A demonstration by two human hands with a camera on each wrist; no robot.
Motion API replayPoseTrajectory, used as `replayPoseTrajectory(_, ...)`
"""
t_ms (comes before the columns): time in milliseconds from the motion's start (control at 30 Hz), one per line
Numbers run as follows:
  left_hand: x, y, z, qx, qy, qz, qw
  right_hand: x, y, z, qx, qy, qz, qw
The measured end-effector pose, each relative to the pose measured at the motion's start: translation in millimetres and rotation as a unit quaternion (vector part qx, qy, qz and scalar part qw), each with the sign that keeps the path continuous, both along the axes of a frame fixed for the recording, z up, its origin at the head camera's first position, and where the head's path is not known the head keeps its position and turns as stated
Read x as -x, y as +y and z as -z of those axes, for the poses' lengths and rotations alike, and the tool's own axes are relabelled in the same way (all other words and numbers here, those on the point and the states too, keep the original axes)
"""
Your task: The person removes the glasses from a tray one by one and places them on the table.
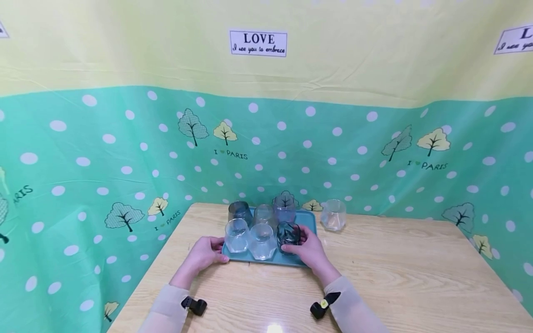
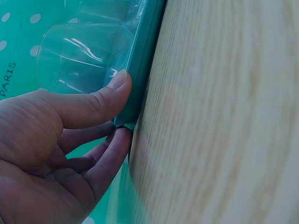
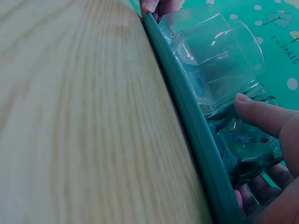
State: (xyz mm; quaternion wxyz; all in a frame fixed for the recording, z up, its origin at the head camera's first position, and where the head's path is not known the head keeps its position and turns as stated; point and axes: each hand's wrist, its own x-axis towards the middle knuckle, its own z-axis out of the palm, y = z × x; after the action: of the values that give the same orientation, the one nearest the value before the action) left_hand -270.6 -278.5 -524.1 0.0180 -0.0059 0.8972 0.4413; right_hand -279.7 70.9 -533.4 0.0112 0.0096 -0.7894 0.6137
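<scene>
A teal tray (image 1: 308, 223) on the table carries several drinking glasses. My left hand (image 1: 206, 252) holds the tray's front left corner; in the left wrist view the thumb lies on the rim and the fingers are at the corner's outer side. My right hand (image 1: 311, 249) grips a dark faceted glass (image 1: 288, 237) at the tray's front right, thumb on the near side and fingers round the right. To its left stand two clear glasses (image 1: 262, 245). Behind them are a dark smoky glass (image 1: 239, 212), a greyish glass (image 1: 264, 215) and a faintly purple glass (image 1: 285, 211).
Another clear glass (image 1: 333, 216) stands on the wooden table (image 1: 399, 268), just right of the tray. A green and yellow patterned cloth (image 1: 354, 152) hangs behind the table and along its sides.
</scene>
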Motion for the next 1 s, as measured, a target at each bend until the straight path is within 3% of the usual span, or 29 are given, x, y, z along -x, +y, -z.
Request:
replayPoseTrajectory(600, 0.9, 0.9, 0.5, 0.002, 0.002, -0.004, 1.0000, -6.3, 13, -5.5, 0.023, 0.016, 0.014, 0.9995)
replayPoseTrajectory(1000, -0.3, -0.1, 0.4, 0.002, 0.001, -0.003, 1.0000, -11.1, 62, -12.3, 0.008, 0.017, 0.007, 0.9998)
